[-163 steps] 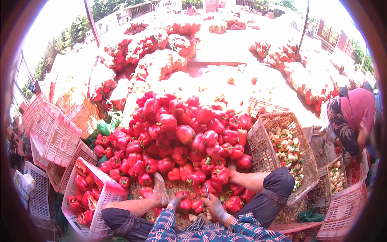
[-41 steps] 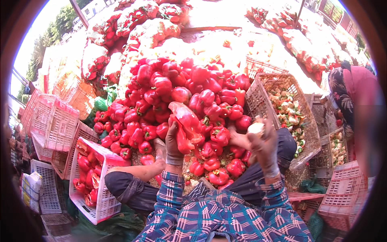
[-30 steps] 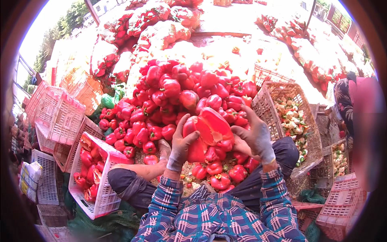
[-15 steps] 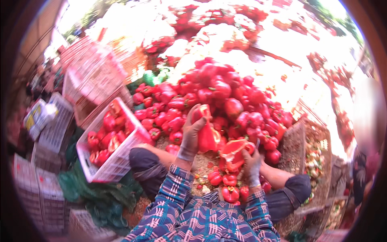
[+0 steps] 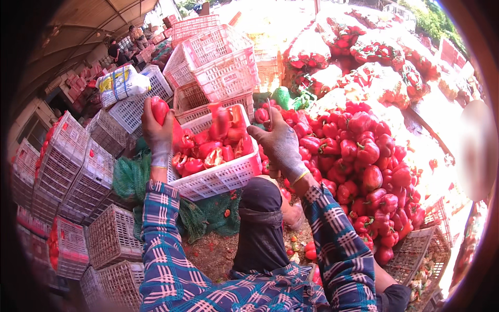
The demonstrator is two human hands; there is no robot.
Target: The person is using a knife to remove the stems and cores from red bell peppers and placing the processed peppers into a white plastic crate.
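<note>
My left hand (image 5: pixel 156 136), in a grey glove, is raised over the left rim of a white plastic crate (image 5: pixel 223 181) and grips a red pepper half (image 5: pixel 159 109). My right hand (image 5: pixel 280 144), also gloved, hovers over the crate's right corner with a thin knife blade (image 5: pixel 269 112) sticking up from its fingers. Red pepper pieces (image 5: pixel 222 120) hang in the air just above the cut peppers lying in the crate. A big pile of whole red peppers (image 5: pixel 364 151) lies to the right of my right hand.
Pink crates (image 5: pixel 218 57) are stacked behind the white crate. More stacked crates (image 5: pixel 83 171) stand at the left, with a green net sack (image 5: pixel 130 179) beside them. My knee (image 5: pixel 260 208) is below the crate. A wicker basket (image 5: pixel 416 255) sits at the lower right.
The view has swung left from the pepper pile to the white crate. The pepper I held with both hands is now split; one half is in my left hand, other pieces are in the air above the crate.
</note>
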